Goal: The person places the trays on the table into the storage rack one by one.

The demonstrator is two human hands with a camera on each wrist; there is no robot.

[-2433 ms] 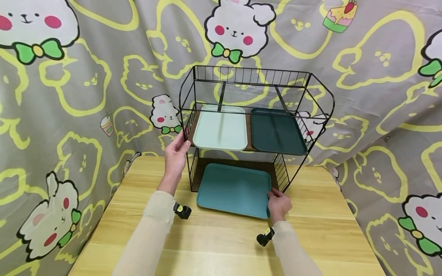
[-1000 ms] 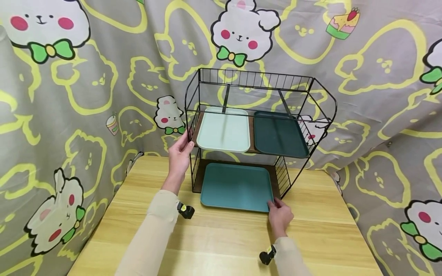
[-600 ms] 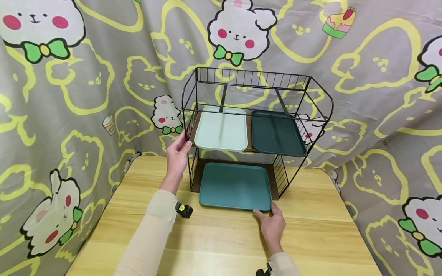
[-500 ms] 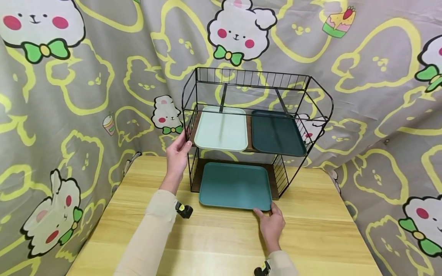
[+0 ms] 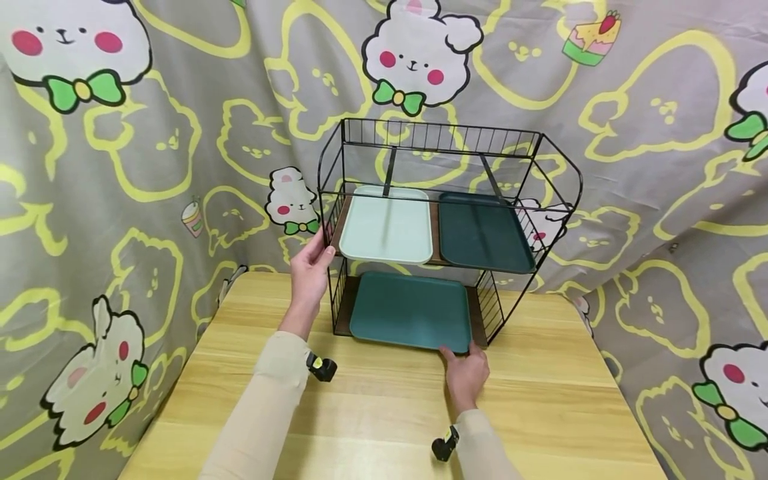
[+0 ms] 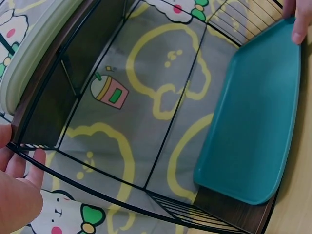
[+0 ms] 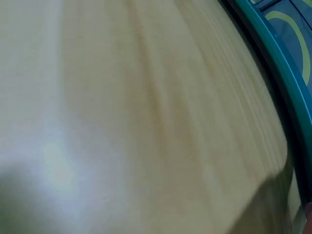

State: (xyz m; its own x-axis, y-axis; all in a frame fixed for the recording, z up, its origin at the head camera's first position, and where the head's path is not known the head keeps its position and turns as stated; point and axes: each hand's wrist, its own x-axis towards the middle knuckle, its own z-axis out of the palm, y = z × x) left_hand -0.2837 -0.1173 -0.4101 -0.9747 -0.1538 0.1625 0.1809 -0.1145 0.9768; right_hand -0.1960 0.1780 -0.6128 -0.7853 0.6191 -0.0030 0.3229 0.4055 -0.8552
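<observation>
A black wire rack [image 5: 441,125] with two brown shelves stands on the table. My left hand [image 5: 308,275] grips its left front post at the upper shelf; in the left wrist view the fingers curl around the wire there. On the lower shelf lies a teal tray [image 5: 411,310], its near edge sticking out a little past the front and its right end slightly nearer me. My right hand [image 5: 467,375] holds that tray's near right corner, thumb at the front edge and fingers at the side. The right wrist view catches only the tray's rim [image 7: 285,78] and a sliver of fingertip.
Side by side on the upper shelf are a pale mint tray [image 5: 387,227] and a dark green tray [image 5: 486,233]. A wooden table [image 5: 372,413] lies under the rack. Patterned cloth [image 5: 240,133] hangs behind and at both sides.
The teal tray has slid farther back onto the lower shelf. My right hand has shifted from its right side to the near corner and followed it inward. My left hand stays on the rack.
</observation>
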